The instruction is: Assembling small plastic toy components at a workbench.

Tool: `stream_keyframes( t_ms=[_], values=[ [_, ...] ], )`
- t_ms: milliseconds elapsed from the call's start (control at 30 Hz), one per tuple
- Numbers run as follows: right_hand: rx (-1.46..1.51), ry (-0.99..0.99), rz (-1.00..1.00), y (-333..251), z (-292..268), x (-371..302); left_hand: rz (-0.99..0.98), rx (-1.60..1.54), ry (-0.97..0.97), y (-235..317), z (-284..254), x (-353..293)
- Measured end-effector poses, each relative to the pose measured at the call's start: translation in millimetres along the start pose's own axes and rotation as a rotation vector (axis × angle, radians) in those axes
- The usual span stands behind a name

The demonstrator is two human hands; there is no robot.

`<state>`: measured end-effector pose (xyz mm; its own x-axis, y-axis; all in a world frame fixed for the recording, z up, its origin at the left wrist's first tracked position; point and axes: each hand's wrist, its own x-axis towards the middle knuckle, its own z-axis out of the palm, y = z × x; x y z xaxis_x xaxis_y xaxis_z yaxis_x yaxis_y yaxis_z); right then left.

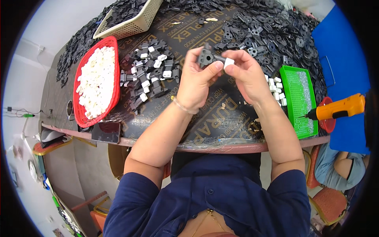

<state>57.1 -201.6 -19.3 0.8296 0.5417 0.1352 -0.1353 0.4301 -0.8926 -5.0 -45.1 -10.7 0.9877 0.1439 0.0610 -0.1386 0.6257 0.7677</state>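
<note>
Over the middle of the table, my left hand (199, 75) is closed around a black plastic part (206, 57) with a round hole in it. My right hand (246, 75) pinches a small white plastic block (228, 63) between thumb and fingers. A dark stem runs from the black part toward the white block; whether the two are joined I cannot tell. Left of my hands lies a group of black parts (158, 85), several with white blocks on their ends. Loose white blocks (277, 89) lie to the right of my right forearm.
A red basket (117, 79) of white pieces stands at left. Behind it is a beige basket (134, 29) with black parts. At right are a green tray (294, 118) of small metallic pieces, an orange power screwdriver (343, 108) and heaped black parts (272, 43). A phone (106, 132) lies at the front edge.
</note>
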Motion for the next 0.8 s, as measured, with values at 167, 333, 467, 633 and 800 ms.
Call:
stream_keyframes(
  t_ms=[167,333,467,633,800],
  values=[
    [-0.123,-0.251,0.104,-30.3,19.5,15.9,-0.266,-0.308,-0.184,2.3,-10.7,2.2],
    [-0.660,-0.165,-0.161,-16.8,59.1,82.1,-0.372,-0.513,-0.079,-20.8,-26.9,15.2],
    [-0.957,-0.320,-0.107,15.3,121.8,109.2,-0.282,-0.470,0.128,-32.9,-33.2,22.7],
    [-1.084,-0.508,-0.287,73.2,155.9,161.4,-0.284,-0.537,0.231,-23.7,-34.3,25.4],
    [-1.753,-0.131,-0.243,62.0,82.0,296.2,-0.324,-0.515,0.413,-34.4,-40.7,22.1]
  ],
)
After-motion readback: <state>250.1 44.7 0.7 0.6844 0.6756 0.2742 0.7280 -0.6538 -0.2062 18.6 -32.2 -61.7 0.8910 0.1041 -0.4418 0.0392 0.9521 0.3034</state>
